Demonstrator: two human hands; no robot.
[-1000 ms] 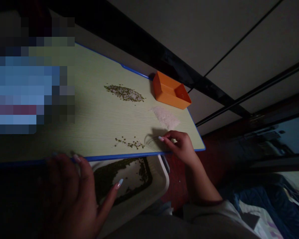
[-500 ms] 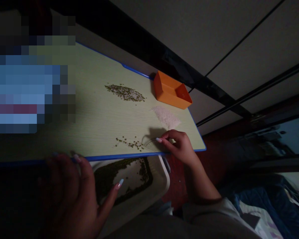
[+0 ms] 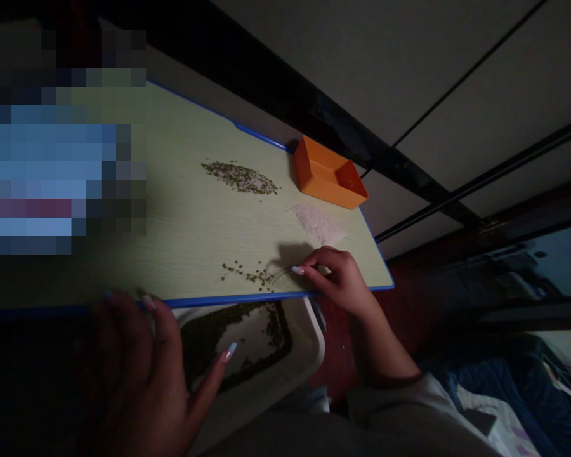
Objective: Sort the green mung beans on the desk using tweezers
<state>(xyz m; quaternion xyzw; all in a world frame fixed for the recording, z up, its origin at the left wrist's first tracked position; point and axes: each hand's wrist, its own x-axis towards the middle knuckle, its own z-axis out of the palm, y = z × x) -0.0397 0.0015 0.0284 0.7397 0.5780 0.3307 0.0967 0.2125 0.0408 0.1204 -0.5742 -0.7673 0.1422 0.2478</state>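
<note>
Close to the table's front edge, my right hand (image 3: pixel 335 273) pinches a thin, clear, curved piece (image 3: pixel 283 274), whose exact kind I cannot make out. Its rim rests at or just above the tabletop, beside a scatter of green beans (image 3: pixel 252 275) mixed with a few pale grains. Behind that hand lies a heap of white rice (image 3: pixel 316 222). Farther back is a mixed heap of green beans and rice (image 3: pixel 242 177). My left hand (image 3: pixel 143 374) is open at the front edge, fingers spread, its fingertips by the blue rim.
The pale table (image 3: pixel 181 222) has a blue edge. An orange box (image 3: pixel 330 184) stands at its back right corner. Below the front edge sits a white tub (image 3: pixel 316 343) with green beans inside. Dark cabinet doors rise behind. A pixelated patch covers the left side.
My right hand has shifted slightly left with the clear piece, nearer the scattered beans. The left hand stays almost where it was.
</note>
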